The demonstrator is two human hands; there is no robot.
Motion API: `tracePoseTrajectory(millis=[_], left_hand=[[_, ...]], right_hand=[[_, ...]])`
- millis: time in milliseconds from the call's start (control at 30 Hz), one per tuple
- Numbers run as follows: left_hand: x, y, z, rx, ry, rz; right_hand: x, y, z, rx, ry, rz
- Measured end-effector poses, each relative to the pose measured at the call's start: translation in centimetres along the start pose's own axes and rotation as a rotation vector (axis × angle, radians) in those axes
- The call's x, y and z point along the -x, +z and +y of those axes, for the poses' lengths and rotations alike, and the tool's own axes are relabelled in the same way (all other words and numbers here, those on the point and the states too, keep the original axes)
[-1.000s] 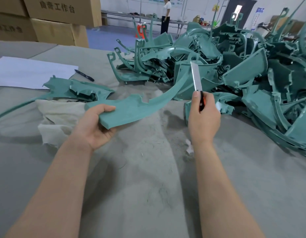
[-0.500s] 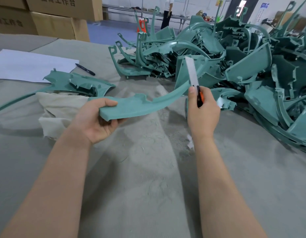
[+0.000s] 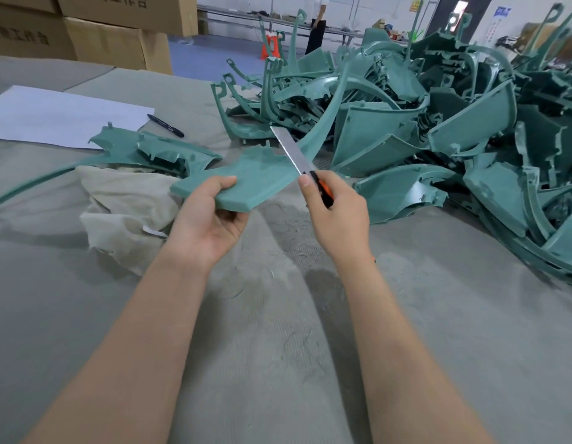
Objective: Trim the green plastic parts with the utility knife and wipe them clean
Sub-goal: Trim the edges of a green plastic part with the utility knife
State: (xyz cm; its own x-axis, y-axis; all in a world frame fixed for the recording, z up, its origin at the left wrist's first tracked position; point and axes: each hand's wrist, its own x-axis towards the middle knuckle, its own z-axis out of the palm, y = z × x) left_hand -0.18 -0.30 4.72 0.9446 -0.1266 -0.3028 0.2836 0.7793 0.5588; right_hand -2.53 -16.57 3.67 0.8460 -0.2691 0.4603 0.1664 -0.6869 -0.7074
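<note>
Fine shavings lie on the grey surface. Above it the left grip curls round the broad near end of a curved green part, thumb on top and fingers beneath, holding it off the surface. The right grip is closed round the orange-and-black handle of the utility knife, whose long blade crosses the part's right edge. A beige cloth lies to the left, with a second green part just behind it. Farther off are white paper, 1 black pen, a pile of green parts and cardboard boxes.
</note>
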Motion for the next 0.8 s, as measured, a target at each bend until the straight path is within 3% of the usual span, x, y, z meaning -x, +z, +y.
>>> tracePoseTrajectory(millis=[433, 633, 800], left_hand=[[-0.5, 0.0, -0.1, 0.135, 0.132, -0.043], [-0.4, -0.9, 0.6, 0.048, 0.082, 0.016], [0.2, -1.0, 1.1, -0.117, -0.016, -0.043]], right_hand=[[0.9, 0.6, -1.8, -0.150, -0.108, -0.292], [-1.2, -2.1, 0.9, -0.099, 0.018, -0.061], [-1.3, -2.7, 2.0, -0.155, 0.063, 0.167]])
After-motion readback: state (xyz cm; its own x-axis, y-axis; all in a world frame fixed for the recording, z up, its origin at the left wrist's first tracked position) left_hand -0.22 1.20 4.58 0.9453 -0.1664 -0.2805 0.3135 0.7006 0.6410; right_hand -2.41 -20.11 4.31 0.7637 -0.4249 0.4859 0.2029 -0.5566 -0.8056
